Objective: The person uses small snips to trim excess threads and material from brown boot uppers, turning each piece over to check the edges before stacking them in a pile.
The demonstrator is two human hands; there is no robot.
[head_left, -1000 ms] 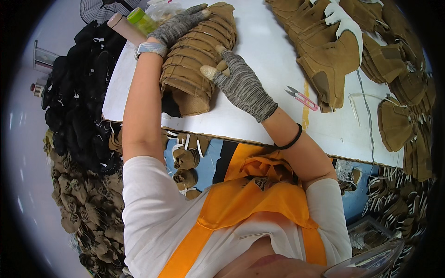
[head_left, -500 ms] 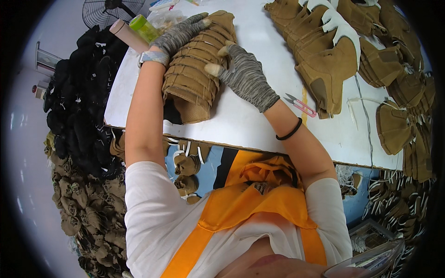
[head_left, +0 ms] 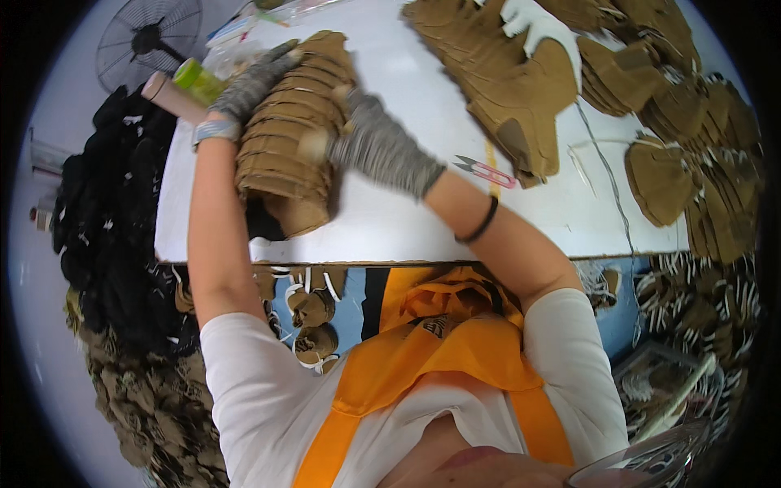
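A row of overlapping brown shoe uppers (head_left: 286,134) lies on the white table (head_left: 390,232), with the nearest one's hollow end toward me. My left hand (head_left: 254,88), in a grey knit glove with bare-looking fingertips, rests along the row's far left side, fingers stretched out. At the row's right side is my right hand (head_left: 382,148), in a matching glove, thumb and fingers apart against the uppers and smeared by motion. Pink-handled thread snips (head_left: 486,172) lie to the right of that hand, beside another overlapping row of brown uppers (head_left: 521,106) with white edging.
More brown pieces (head_left: 657,175) are piled on the table's right. A pink bottle (head_left: 169,96) and a green-lidded container (head_left: 198,80) stand behind my left hand, near a fan (head_left: 146,41). Black pieces (head_left: 110,220) heap beside the table's left edge. A cord (head_left: 604,154) crosses the right side.
The whole view has turned and shifted, so the table and its contents sit further left in the picture. Both hands stay against the row of uppers; my right hand is now blurred.
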